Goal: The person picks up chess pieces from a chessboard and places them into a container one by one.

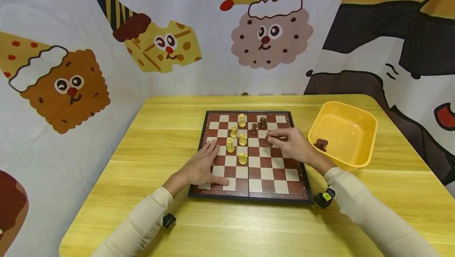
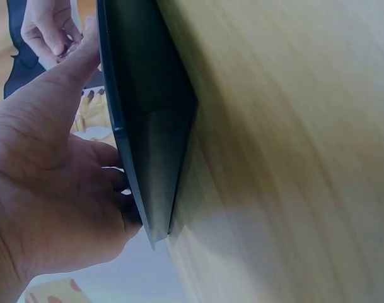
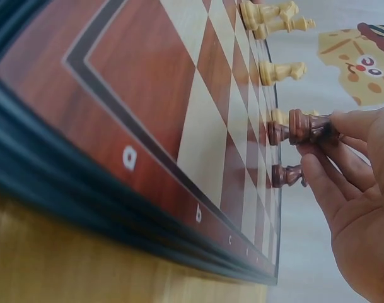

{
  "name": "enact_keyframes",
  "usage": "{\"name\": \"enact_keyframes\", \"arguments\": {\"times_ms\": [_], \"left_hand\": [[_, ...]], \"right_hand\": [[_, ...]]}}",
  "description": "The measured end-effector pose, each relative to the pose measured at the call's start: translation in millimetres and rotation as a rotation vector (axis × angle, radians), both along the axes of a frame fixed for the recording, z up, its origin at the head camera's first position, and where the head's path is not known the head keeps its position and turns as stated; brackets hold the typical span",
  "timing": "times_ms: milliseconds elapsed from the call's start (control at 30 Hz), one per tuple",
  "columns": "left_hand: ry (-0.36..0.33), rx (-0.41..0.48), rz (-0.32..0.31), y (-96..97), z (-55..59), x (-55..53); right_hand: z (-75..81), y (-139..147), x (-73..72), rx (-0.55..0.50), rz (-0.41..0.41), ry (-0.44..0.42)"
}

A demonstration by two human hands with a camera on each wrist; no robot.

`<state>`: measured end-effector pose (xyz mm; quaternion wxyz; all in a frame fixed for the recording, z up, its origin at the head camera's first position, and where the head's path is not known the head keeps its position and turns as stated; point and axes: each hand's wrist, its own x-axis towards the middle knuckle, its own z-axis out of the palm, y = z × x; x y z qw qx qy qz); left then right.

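Head view bright; soft glare on tabletop (image 1: 270, 219); left-wrist view dimmer.

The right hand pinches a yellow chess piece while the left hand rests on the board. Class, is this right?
The colour is wrong: in the right wrist view, the right hand pinches a brown chess piece. The left hand rests on the board.

Near-right chessboard squares (image 1: 267, 173) leave passage; yellow chessmen (image 1: 243, 140) obstruct the middle; a tub (image 1: 341, 124) bars the right.
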<state>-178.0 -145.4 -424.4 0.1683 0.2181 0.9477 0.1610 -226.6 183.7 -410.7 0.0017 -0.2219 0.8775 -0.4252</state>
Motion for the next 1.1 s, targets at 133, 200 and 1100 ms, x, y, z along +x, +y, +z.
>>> {"name": "enact_keyframes", "arguments": {"times_ms": [133,200,1100], "left_hand": [[0.002,0.002,-0.002,-0.4,0.1,0.4],[-0.002,-0.002,-0.006,-0.2,0.8,0.3],[-0.027,-0.065,0.004,4.9,8.3,1.9]], "right_hand": [[1.6,4,0.4,0.002,-0.006,-0.003],[2.0,5,0.3,0.002,-0.005,-0.003],[-5.1,15,5.7,0.022,-0.004,0.005]]}}
